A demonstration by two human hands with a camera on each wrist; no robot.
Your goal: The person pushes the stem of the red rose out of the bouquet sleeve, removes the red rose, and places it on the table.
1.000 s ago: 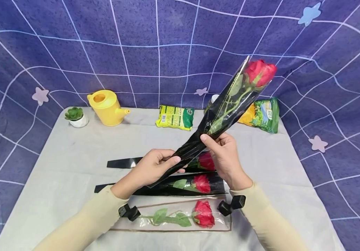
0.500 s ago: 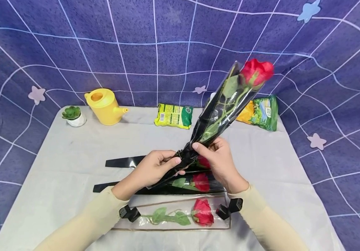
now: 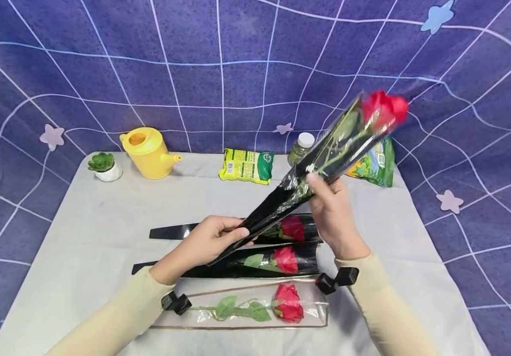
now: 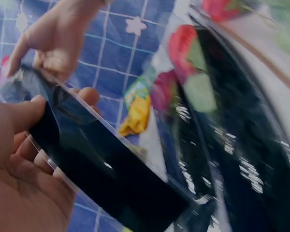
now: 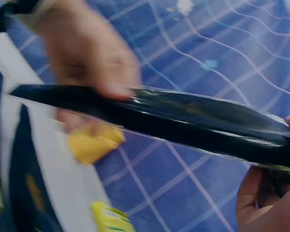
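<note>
Above the table, both hands hold a red rose (image 3: 384, 111) in a black and clear wrapping sleeve (image 3: 277, 201), slanting up to the right. My left hand (image 3: 210, 240) pinches the narrow lower end between thumb and fingers; in the left wrist view the flat black end of the sleeve (image 4: 106, 154) sticks out past that hand. Higher up, below the bloom, my right hand (image 3: 336, 217) grips the sleeve, its thumb on top. Beneath lie two roses in black sleeves, an upper one (image 3: 292, 227) and a lower one (image 3: 285, 260), and one rose (image 3: 288, 302) in a clear sleeve.
Along the table's back stand a succulent pot (image 3: 112, 172), a yellow watering can (image 3: 152, 158), a yellow-green packet (image 3: 247, 165) and a white-capped bottle (image 3: 301, 147). A green-orange packet (image 3: 377, 163) is partly behind the held rose. A purple gridded cloth (image 3: 193, 64) hangs behind.
The sleeve went from smooth to bunched between the hands, and now is stretched straight. My right hand and the bloom have moved right, uncovering the bottle; my left hand shifted slightly left.
</note>
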